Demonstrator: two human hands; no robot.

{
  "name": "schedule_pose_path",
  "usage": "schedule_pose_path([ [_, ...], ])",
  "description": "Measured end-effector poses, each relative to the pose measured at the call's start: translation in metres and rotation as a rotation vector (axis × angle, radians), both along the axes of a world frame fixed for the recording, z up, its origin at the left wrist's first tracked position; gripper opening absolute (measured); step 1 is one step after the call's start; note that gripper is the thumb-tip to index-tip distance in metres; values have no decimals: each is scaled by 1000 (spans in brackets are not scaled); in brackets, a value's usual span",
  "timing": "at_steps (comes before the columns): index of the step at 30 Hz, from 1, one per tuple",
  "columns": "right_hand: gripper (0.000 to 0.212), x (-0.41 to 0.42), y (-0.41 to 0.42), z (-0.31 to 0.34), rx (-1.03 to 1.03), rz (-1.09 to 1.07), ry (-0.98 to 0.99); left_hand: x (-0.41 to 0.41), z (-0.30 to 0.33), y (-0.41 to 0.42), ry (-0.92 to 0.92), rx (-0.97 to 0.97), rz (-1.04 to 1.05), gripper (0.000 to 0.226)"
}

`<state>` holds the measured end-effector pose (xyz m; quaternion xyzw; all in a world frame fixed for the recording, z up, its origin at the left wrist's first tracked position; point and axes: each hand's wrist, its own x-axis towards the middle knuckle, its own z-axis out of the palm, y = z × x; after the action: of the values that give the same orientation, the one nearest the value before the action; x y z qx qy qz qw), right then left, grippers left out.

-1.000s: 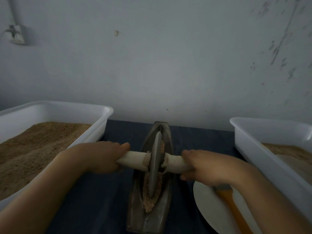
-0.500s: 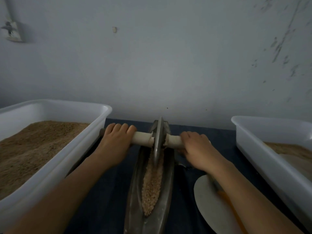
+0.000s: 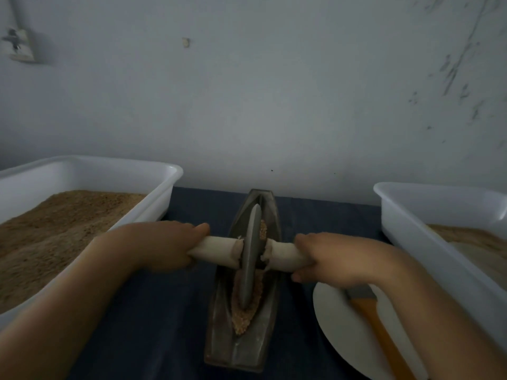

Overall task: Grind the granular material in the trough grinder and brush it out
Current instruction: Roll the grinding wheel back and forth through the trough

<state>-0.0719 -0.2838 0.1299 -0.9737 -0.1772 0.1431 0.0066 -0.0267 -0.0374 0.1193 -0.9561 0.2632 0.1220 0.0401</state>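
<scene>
My left hand (image 3: 162, 246) and right hand (image 3: 333, 257) each grip the roller handle (image 3: 219, 249), fingers wrapped tight. The wheel (image 3: 251, 256) sits mid-trough grinder (image 3: 241, 349) (centre table), over the grain (image 3: 241, 322). I should press evenly, staying in the groove.

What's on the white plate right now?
A brush with an orange handle lies on the plate. Its bristle end is hidden under the right hand, so what else is there I can't tell.
</scene>
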Motion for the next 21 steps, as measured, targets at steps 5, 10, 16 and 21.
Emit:
schedule_pose_path([
  [5, 26, 3, 0, 2, 4, -13, 35, 0, 3, -1, 47, 1, -9, 24],
  [10, 23, 30, -1, -20, 2, -61, -276, 19, -18, -8, -253, -78, 32, 28],
  [16, 30, 52, -8, -49, 6, -83, -622, 42, -43, -15, -605, -168, 63, 33],
  [21, 24, 51, -7, -51, -14, -84, -649, 41, -46, -17, -677, -180, 67, 36],
])
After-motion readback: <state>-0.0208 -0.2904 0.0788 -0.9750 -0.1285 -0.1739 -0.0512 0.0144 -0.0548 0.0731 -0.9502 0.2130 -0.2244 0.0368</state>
